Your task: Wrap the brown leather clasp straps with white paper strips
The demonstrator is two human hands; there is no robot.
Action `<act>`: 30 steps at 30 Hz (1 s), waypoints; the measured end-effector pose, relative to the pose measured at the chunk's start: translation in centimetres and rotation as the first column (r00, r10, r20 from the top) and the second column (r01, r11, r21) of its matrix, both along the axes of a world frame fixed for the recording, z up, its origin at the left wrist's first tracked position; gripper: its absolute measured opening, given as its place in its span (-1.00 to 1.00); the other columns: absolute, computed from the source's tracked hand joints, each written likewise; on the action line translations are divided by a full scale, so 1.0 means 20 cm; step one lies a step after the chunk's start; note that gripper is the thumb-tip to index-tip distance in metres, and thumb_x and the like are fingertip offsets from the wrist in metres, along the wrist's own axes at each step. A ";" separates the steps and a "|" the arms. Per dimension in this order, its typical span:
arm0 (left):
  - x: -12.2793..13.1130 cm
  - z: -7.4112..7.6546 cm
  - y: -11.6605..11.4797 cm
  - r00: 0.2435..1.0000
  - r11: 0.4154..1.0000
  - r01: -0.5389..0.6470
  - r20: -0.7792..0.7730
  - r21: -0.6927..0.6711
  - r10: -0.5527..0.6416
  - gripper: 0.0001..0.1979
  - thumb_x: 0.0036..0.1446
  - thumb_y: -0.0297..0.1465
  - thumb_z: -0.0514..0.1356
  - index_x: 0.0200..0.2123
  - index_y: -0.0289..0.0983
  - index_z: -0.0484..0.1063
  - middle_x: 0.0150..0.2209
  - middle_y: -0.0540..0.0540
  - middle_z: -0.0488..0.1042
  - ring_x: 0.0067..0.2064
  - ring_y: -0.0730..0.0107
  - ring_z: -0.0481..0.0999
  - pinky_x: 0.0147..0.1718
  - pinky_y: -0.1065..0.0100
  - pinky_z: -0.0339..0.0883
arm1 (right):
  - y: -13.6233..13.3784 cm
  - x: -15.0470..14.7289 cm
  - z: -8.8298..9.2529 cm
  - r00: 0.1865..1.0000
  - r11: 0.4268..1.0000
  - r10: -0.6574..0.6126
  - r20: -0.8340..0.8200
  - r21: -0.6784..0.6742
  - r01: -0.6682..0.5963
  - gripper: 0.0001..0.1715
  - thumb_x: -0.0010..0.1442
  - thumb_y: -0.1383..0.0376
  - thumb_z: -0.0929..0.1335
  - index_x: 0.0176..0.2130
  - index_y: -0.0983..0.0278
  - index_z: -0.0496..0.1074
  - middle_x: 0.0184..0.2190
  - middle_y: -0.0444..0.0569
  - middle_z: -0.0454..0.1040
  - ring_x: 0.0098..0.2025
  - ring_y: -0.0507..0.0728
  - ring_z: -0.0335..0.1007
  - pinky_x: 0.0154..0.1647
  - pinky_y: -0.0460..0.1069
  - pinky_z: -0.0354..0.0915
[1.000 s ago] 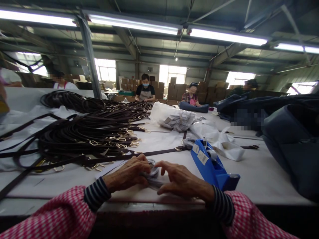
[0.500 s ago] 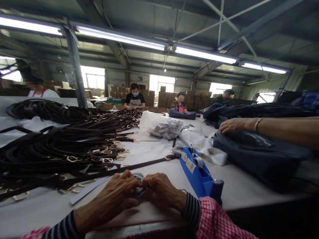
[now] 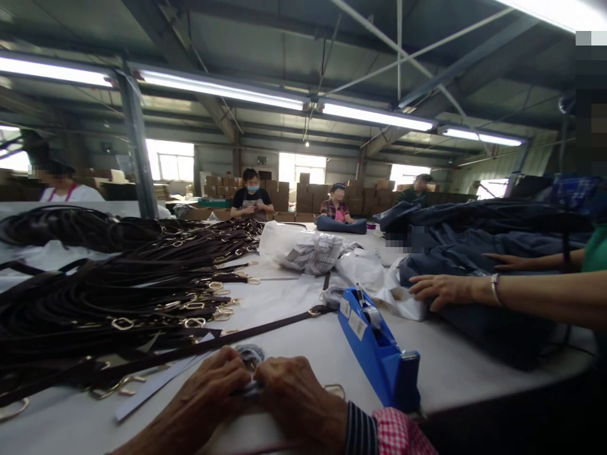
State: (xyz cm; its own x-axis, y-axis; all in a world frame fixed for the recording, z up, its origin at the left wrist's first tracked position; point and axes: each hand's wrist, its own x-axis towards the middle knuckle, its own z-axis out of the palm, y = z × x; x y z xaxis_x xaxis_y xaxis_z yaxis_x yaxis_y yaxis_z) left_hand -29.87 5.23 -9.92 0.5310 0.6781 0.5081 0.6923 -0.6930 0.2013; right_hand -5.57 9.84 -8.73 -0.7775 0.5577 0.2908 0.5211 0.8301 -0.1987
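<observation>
My left hand [image 3: 203, 393] and right hand [image 3: 298, 393], fingers curled in, pinched the grey bundle [image 3: 250, 354] at the desk [image 3: 459, 357], left of the blue tape dispenser [image 3: 375, 357]; it seemed partly gathered, not yet finished.

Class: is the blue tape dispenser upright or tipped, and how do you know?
Upright: the dispenser stands on the table, its tape roll sitting in the open top.

Labels [image 3: 356, 326] on blue dispenser [image 3: 374, 361] — print illegible
</observation>
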 end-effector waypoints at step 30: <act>0.23 0.35 -0.08 0.412 0.650 0.233 0.679 -0.724 0.608 -0.50 -0.02 -0.01 0.48 -0.29 -0.37 0.65 -0.38 -0.20 0.66 -0.40 0.27 0.57 -0.43 0.40 0.32 | -0.54 0.86 0.08 0.904 0.979 -0.146 -0.401 -0.187 0.075 -0.78 0.45 0.23 0.29 -0.22 0.15 0.50 -0.35 -0.05 0.54 -0.33 0.08 0.52 -0.27 -0.08 0.42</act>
